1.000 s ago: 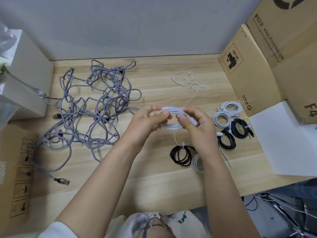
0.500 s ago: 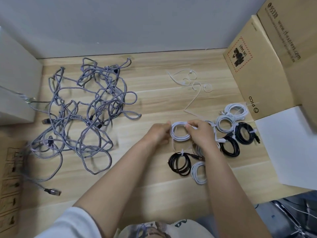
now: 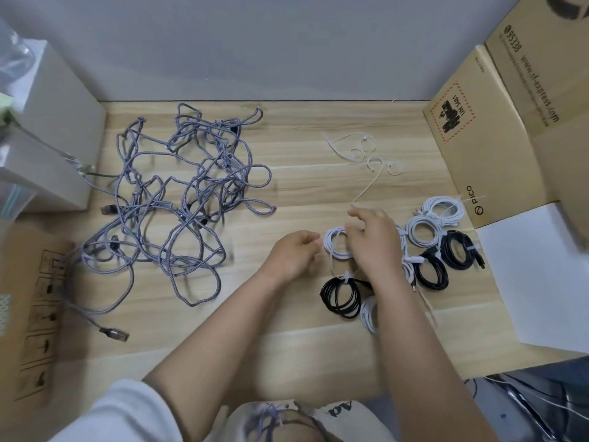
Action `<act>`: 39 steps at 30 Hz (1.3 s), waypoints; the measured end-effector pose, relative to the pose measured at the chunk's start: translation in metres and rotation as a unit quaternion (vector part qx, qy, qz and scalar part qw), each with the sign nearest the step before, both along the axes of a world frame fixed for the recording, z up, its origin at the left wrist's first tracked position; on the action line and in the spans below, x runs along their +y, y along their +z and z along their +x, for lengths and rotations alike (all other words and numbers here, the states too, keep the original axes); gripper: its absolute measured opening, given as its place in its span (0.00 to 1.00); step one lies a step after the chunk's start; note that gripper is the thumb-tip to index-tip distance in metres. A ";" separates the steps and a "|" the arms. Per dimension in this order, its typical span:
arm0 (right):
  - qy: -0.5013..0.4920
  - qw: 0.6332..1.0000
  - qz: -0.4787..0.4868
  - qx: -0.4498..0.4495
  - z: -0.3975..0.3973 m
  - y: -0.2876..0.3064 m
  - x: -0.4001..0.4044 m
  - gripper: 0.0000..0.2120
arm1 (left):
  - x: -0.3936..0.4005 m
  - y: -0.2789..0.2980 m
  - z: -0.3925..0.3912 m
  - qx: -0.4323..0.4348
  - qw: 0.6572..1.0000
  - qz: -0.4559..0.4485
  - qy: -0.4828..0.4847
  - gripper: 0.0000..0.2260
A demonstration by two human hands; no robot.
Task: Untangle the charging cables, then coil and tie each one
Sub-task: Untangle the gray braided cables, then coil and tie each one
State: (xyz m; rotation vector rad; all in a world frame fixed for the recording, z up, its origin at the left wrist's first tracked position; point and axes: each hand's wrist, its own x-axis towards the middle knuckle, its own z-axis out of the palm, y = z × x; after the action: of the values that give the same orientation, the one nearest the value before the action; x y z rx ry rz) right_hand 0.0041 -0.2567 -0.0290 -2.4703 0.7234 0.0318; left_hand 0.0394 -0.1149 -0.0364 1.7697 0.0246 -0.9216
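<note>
A freshly coiled white cable [image 3: 333,247] lies on the wooden table [image 3: 287,330] between my hands. My left hand [image 3: 296,253] sits just left of it with loosely curled fingers and holds nothing. Blurred by motion, my right hand [image 3: 373,244] hovers over the coil's right side, fingers spread forward, and seems to grip nothing. A large tangle of grey braided cables [image 3: 178,199] covers the table's left half. Tied coils lie at the right: white ones [image 3: 424,231], black ones [image 3: 460,252], and a black coil [image 3: 341,295] near my right wrist.
Loose white ties [image 3: 366,154] lie at the back, with one long strand running toward my right hand. Cardboard boxes [image 3: 478,138] and a white sheet [image 3: 535,282] bound the right side. A white box [image 3: 57,129] and flat cardboard [image 3: 28,314] bound the left.
Both hands lowered the white coil from mid-air onto the table and let go of it. My right hand has risen slightly off the coil.
</note>
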 end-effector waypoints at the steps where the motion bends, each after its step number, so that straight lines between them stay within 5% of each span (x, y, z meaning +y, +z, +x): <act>1: 0.002 0.998 -0.006 -0.058 -0.002 0.006 0.011 0.13 | 0.010 0.003 -0.004 -0.055 0.998 0.005 0.009 0.08; 4: 0.037 0.983 0.060 -0.167 -0.008 0.020 0.051 0.10 | 0.047 0.019 -0.017 -0.173 0.983 -0.028 0.053 0.09; 7: 0.102 0.969 0.152 -0.165 -0.014 0.021 0.094 0.09 | 0.091 0.021 -0.033 -0.221 0.969 -0.003 0.107 0.14; 12: 0.182 0.947 0.246 -0.093 -0.022 0.006 0.163 0.09 | 0.161 0.004 -0.053 -0.331 0.884 0.204 0.261 0.18; 15: 0.210 0.934 0.285 -0.051 -0.025 -0.001 0.198 0.09 | 0.192 -0.001 -0.063 -0.280 0.827 0.328 0.360 0.27; 17: 0.218 0.926 0.306 -0.022 -0.025 -0.006 0.217 0.09 | 0.208 -0.007 -0.064 -0.199 0.830 0.334 0.399 0.31; 20: 0.217 0.919 0.327 0.022 -0.025 -0.010 0.238 0.10 | 0.230 -0.024 -0.057 -0.048 0.836 0.198 0.509 0.31; 24: 0.214 0.915 0.338 0.050 -0.024 -0.012 0.251 0.11 | 0.242 -0.025 -0.049 0.070 0.810 -0.055 0.580 0.05; 27: 0.214 0.919 0.321 0.074 -0.024 -0.011 0.253 0.13 | 0.245 -0.023 -0.044 0.136 0.803 -0.094 0.573 0.15; 34: 0.240 0.938 0.243 0.051 -0.025 -0.010 0.248 0.23 | 0.237 -0.005 -0.034 0.149 0.846 -0.168 0.484 0.06; 39: 0.239 0.953 0.185 -0.018 -0.022 -0.001 0.232 0.11 | 0.210 0.031 -0.031 0.098 0.893 -0.217 0.383 0.10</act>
State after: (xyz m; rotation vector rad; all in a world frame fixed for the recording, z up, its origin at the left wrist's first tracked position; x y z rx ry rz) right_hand -0.0183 -0.0243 -0.0301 -2.2138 0.0730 0.2780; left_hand 0.0081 0.0953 -0.0056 1.0873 0.5668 -0.4606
